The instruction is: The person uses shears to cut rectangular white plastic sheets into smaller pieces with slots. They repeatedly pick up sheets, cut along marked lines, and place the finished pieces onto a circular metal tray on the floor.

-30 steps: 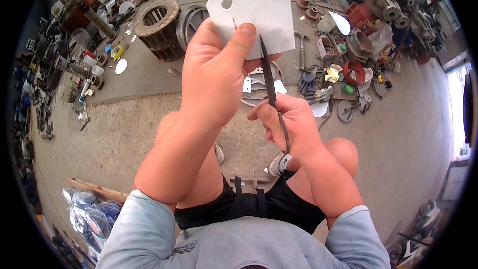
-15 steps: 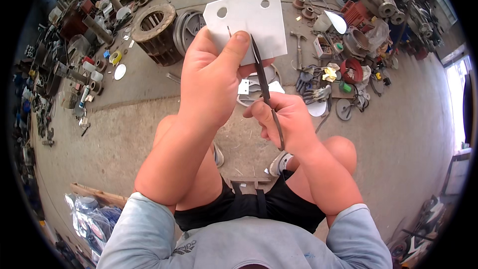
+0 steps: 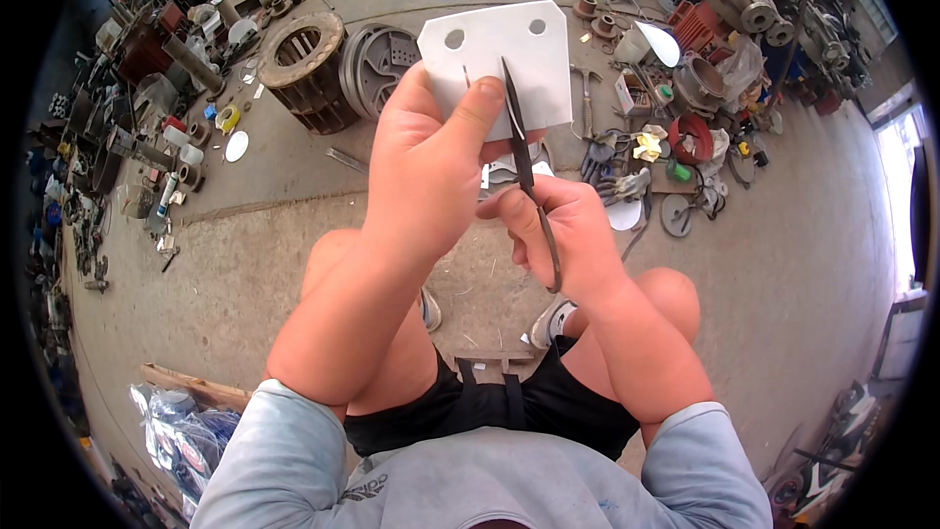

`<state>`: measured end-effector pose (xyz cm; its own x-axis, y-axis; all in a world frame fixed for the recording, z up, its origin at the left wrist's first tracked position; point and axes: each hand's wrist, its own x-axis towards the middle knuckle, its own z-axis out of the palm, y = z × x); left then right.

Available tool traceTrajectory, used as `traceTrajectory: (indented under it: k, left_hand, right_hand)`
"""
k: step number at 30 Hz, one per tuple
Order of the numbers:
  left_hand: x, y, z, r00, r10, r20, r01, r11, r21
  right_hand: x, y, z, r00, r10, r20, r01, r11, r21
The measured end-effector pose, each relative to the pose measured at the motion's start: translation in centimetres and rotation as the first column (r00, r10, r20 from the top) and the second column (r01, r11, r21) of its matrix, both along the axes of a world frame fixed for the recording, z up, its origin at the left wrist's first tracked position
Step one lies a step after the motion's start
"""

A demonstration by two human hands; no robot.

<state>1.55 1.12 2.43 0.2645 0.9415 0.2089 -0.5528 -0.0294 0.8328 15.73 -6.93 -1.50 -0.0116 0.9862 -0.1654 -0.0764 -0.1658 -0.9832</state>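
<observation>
My left hand [image 3: 431, 152] pinches the lower left part of a white sheet [image 3: 534, 69], thumb on top and fingers underneath. Two round holes show near the sheet's far edge, its far corners are cut off, and a short dark slit lies by my thumb. My right hand [image 3: 563, 230] grips dark scissors [image 3: 522, 157] by the handles. Their blades point away from me and lie across the sheet, right beside my left thumb. Whether the blades have paper between them I cannot tell. Below the sheet, partly hidden, a grey metal part with white pieces lies on the floor.
A rusty slotted drum [image 3: 304, 69] and a grey metal wheel [image 3: 377, 64] stand ahead to the left. To the right lie a hammer [image 3: 587, 103], work gloves [image 3: 622, 181], a red ring [image 3: 691, 139] and a white disc [image 3: 625, 215]. Machine parts crowd both sides.
Both the sheet and my left hand have shifted slightly right and toward me. The scissors have moved a little right with the sheet, while my right hand stays nearly in place.
</observation>
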Motion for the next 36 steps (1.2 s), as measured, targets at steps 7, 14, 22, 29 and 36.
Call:
traceTrajectory:
  k: [7,14,22,29,36]
  left_hand:
    - [-0.1,-0.2,0.0,0.999,-0.021,0.033,0.022,1.000,-0.002]
    - [-0.4,-0.1,-0.2,1.000,0.030,0.007,-0.029,0.999,-0.024]
    - [1.1,0.0,-0.7,0.986,0.110,-0.124,-0.112,0.994,-0.009]
    - [2.1,-0.4,-2.1,0.956,0.085,-0.281,-0.049,0.990,0.131]
    - [1.3,-0.7,-1.4,0.647,0.100,-0.756,0.109,0.969,0.222]
  right_hand:
    - [0.1,-0.1,1.2,0.998,0.004,0.055,-0.003,1.000,-0.021]
    - [0.2,-0.3,1.5,0.996,0.027,0.082,-0.023,0.998,-0.053]
    - [0.8,0.5,1.2,0.945,-0.296,0.141,0.259,0.938,0.231]
    - [1.9,0.7,2.0,0.881,-0.457,0.124,0.406,0.864,0.297]
    - [5.5,1.6,2.3,0.733,-0.628,0.260,0.349,0.676,0.649]
